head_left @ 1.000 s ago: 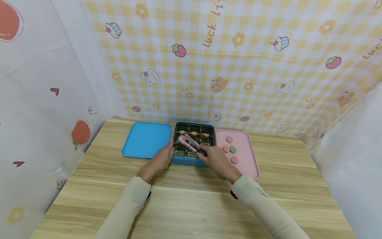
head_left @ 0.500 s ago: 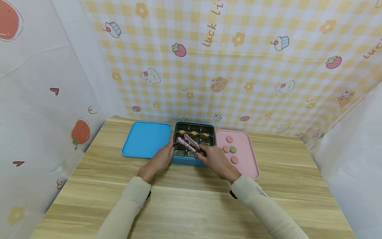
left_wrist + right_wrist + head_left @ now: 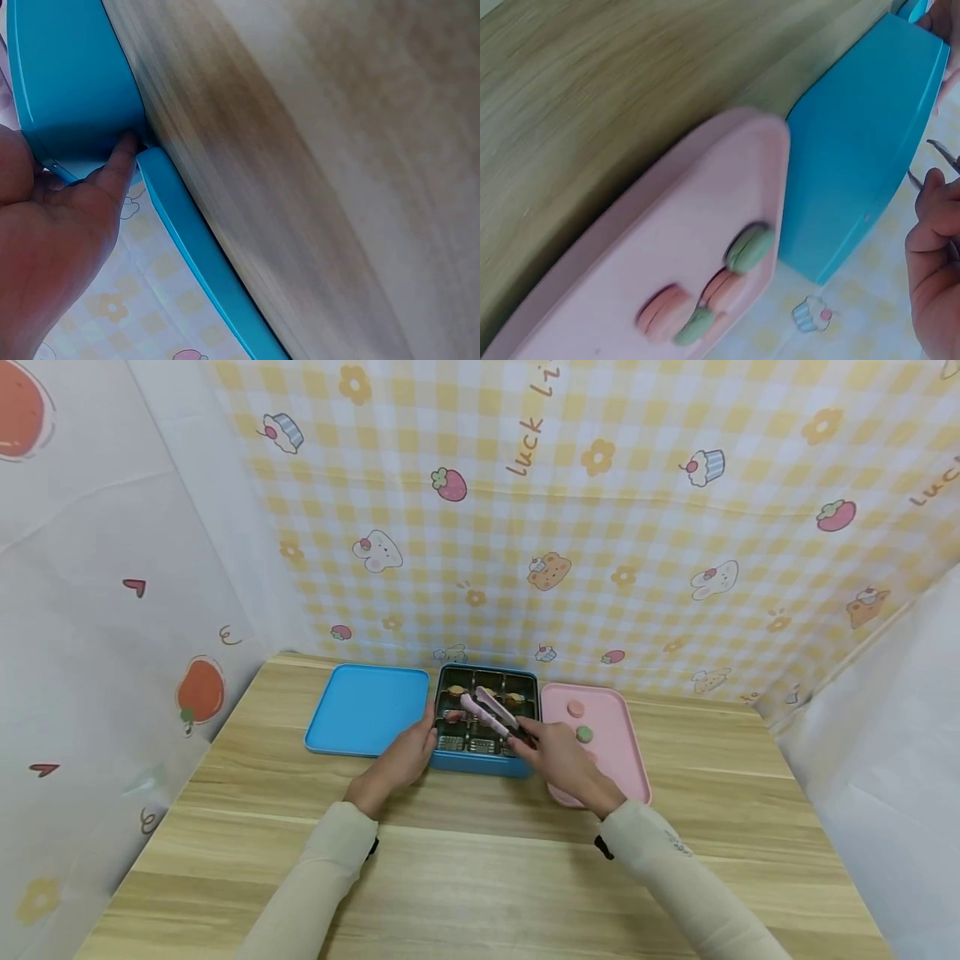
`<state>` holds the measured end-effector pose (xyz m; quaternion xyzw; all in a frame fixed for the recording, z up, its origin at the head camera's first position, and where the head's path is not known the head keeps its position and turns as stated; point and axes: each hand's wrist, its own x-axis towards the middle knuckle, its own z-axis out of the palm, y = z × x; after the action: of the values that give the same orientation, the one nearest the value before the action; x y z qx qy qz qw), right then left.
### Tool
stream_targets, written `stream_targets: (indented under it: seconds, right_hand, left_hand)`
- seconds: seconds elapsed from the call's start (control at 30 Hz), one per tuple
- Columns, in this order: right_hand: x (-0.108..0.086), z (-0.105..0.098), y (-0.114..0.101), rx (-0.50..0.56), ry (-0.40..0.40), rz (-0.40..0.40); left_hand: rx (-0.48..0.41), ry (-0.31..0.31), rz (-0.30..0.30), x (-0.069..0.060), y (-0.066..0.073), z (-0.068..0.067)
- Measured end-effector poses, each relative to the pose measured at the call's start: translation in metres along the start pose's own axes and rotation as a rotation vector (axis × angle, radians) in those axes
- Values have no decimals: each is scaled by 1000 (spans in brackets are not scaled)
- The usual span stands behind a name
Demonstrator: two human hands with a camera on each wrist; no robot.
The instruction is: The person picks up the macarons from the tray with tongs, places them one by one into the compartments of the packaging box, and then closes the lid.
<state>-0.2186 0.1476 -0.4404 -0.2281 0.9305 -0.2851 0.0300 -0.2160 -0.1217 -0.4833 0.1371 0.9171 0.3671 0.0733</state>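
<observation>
My right hand (image 3: 562,760) has shifted right, gripping spread, empty-looking tongs (image 3: 486,717); my straight-fingered left hand (image 3: 407,756) presses the box (image 3: 480,764); four macarons (image 3: 454,717) in, five on the tray (image 3: 621,764)

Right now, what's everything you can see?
Box: one, blue, back middle
Tongs: one, pink, over box
Treats: count unclear, yellowish and reddish, in box
Flat tray: one, blue, left
Pink tray: one, pink, right
Macarons: three pink, two green, on pink tray
Table: one, brown, underneath
Checked cloth: one, yellow-white, behind
Side coverings: two, white, either side
Sleeves: two, cream, front
Dark pieces: two, black, beside sleeves
Left hand: one, against box
Right hand: one, holding tongs
</observation>
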Motion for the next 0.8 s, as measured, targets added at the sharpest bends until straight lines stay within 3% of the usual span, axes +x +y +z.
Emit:
stream_targets:
  seconds: [0.37, 0.57, 0.8]
  right_hand:
    - [-10, -17, 29, -64, 143, -68]
    - [-21, -28, 46, -70, 181, -30]
    - [-38, -41, 68, -69, 169, 23]
  left_hand:
    - [2, -6, 3, 0, -2, 2]
    - [-13, -15, 0, 0, 1, 1]
    - [-4, -17, -9, 0, 0, 0]
